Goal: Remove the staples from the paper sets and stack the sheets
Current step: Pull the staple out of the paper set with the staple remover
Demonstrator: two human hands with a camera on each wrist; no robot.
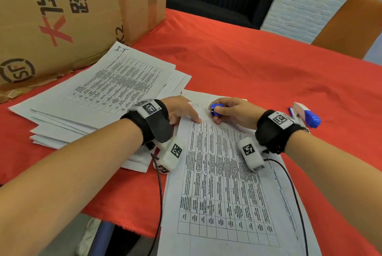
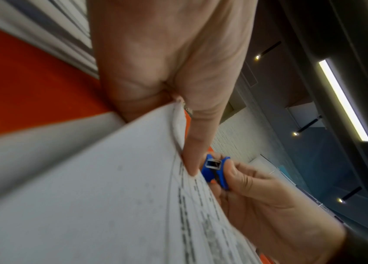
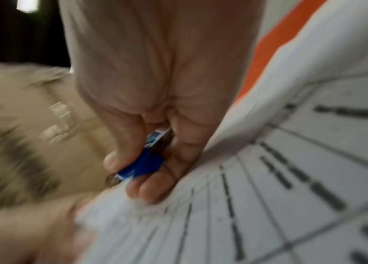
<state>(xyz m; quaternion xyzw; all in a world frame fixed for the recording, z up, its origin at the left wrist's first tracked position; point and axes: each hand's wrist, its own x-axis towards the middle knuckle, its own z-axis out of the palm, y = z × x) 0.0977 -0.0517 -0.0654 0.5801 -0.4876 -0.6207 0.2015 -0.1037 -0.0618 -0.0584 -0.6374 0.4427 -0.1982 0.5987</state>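
A stapled paper set [image 1: 223, 183] printed with a table lies on the red cloth in front of me. My left hand [image 1: 183, 111] rests at its top left corner, one straight finger [image 2: 193, 157] pressing the sheet down. Just to the right, my right hand [image 1: 231, 111] grips a small blue staple remover [image 1: 215, 110] between thumb and fingers, its metal jaws at the paper's top edge. The remover [image 2: 215, 171] shows close to the pressing fingertip, and blurred in the right wrist view [image 3: 142, 166]. No staple is visible.
A loose stack of printed sheets [image 1: 99, 94] lies to the left by a big cardboard box [image 1: 62, 17]. A blue and white stapler [image 1: 306, 116] sits to the right of my right wrist. An orange chair [image 1: 351, 24] stands at the far right.
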